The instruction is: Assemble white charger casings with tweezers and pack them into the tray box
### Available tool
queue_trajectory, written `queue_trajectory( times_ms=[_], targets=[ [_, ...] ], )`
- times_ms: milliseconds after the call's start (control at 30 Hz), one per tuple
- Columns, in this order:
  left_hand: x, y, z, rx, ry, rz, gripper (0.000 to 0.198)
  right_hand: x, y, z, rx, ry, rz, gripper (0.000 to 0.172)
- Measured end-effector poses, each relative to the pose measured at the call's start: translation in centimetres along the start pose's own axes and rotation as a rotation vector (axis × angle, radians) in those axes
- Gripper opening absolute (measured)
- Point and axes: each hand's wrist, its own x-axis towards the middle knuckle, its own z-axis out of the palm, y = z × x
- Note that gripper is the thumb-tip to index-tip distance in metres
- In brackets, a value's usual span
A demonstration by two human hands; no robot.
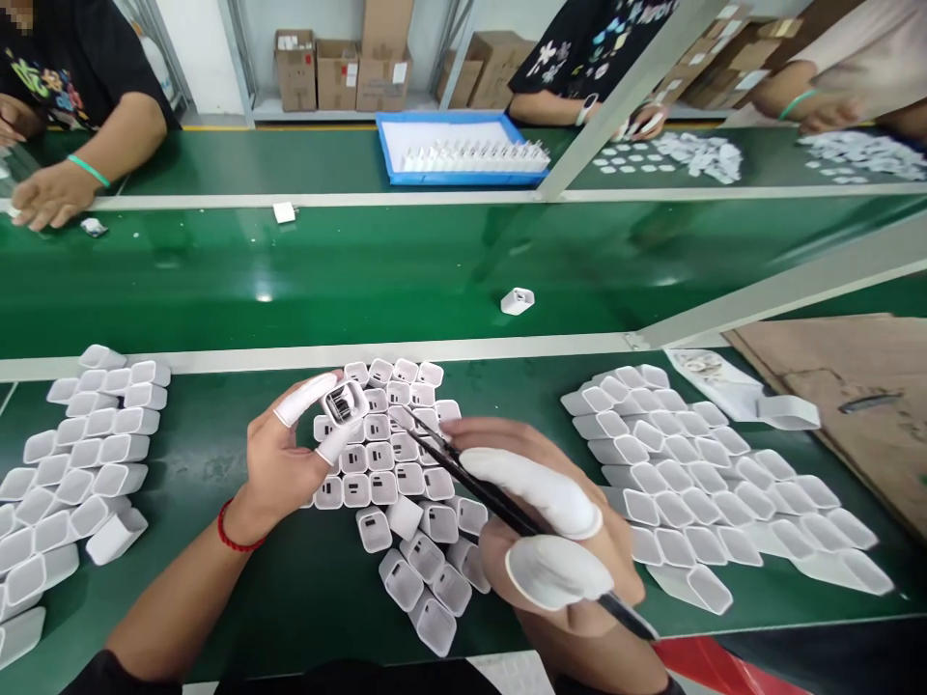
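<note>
My left hand (282, 458), with white finger cots on thumb and forefinger, pinches a small white plastic housing (345, 403) whose open end faces me and shows dark and metallic parts inside. Black tweezers (463, 473) are gripped in my right hand (557, 521), also in white finger cots. Their tips point up and left, apart from the held housing. Beneath and between both hands stands a block of white housings (379, 456), open ends up, several with small dark slots. Nearer to me, a few more housings (435, 623) lie tilted.
Rows of white housings stand left (79, 454) and right (673, 463). Beyond a rail, a green belt (325, 290) carries a single housing (518, 301). A blue tray (463, 179) holds small parts. Co-workers sit opposite. Cardboard (855, 405) lies at the right, by a slanted metal post (782, 270).
</note>
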Motion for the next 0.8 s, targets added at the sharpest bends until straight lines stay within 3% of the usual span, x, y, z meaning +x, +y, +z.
queue_trajectory(
  times_ms=[100,200,400,800],
  targets=[
    [0.3,0.5,0.1,-0.037,-0.032,0.109,0.057,0.1,1.0,0.7,0.005,0.1,-0.091,0.035],
    [0.4,0.9,0.2,-0.091,-0.069,0.21,0.061,-0.1,1.7,1.6,-0.042,0.025,-0.082,0.04],
    [-0.1,0.9,-0.1,-0.147,-0.133,0.126,0.059,-0.1,2.4,2.8,-0.13,-0.219,-0.055,0.048],
    [0.0,0.8,-0.5,-0.114,-0.207,0.197,0.062,0.0,2.3,2.9,-0.16,-0.228,-0.109,0.062]
  ],
)
